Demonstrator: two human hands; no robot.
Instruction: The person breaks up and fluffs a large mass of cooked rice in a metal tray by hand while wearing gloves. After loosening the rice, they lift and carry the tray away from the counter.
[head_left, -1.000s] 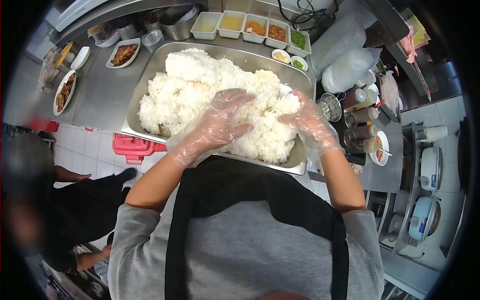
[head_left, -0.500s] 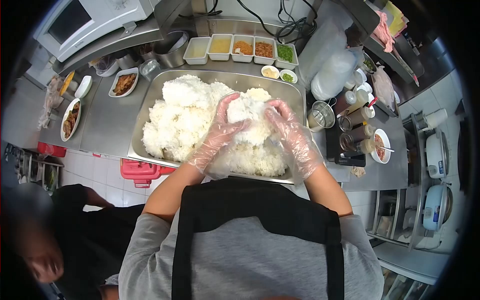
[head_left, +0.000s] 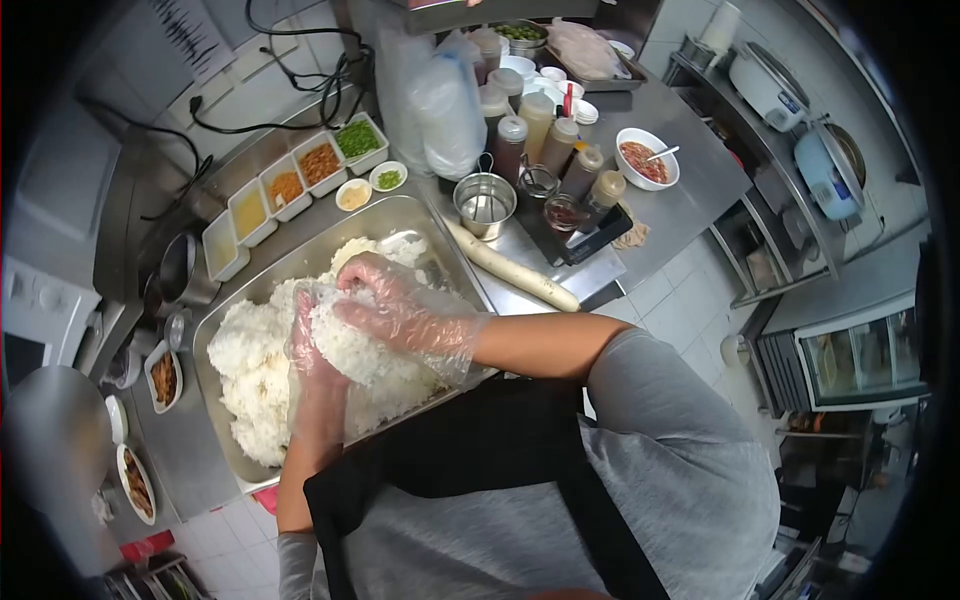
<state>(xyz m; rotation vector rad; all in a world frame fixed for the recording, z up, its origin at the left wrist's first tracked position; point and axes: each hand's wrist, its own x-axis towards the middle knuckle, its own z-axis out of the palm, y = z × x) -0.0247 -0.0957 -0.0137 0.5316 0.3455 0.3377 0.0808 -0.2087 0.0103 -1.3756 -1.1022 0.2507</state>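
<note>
Both my hands wear clear plastic gloves and cup a clump of white rice [head_left: 348,345] over a large metal tray [head_left: 448,245]. My left hand [head_left: 315,365] presses against the clump's left side, palm inward. From the right and above, my right hand [head_left: 395,310] wraps curled fingers around it. Heaped rice [head_left: 245,375] fills the tray's left part and lies beneath my hands. Part of the clump is hidden behind my right fingers.
White tubs of toppings [head_left: 285,190] line the tray's far side. A metal strainer pot [head_left: 485,203], a long pale roll [head_left: 512,265], sauce bottles [head_left: 537,122] and a bowl with a spoon [head_left: 647,160] stand right. A blurred person [head_left: 60,450] is at left.
My view has swung to the right, so the tray appears further left and tilted. My hands have come closer together around the rice clump, with the right hand now over it.
</note>
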